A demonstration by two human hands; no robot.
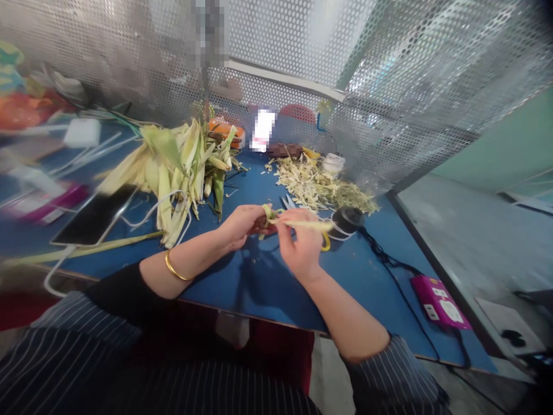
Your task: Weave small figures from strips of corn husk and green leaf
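Above the blue table (276, 282), my left hand (244, 226) is closed around a small pale-green corn husk piece (268, 214) that looks knotted or wrapped; its far side is hidden by my fingers. My right hand (301, 248), just beside it, pinches a long pale corn husk strip (309, 225) that runs out to the right across the knuckles. Partly hidden behind my right hand lies a pair of scissors (325, 242) with yellow handles, its blades pointing away to the left.
Corn husks (173, 167) are heaped at left, beside a dark phone (95, 218) with a white cable. Shredded husk scraps (302, 178) lie behind my hands. A corded black cylinder (347, 220) and a magenta power strip (440, 302) are at right. A perforated metal panel (285, 34) borders the back.
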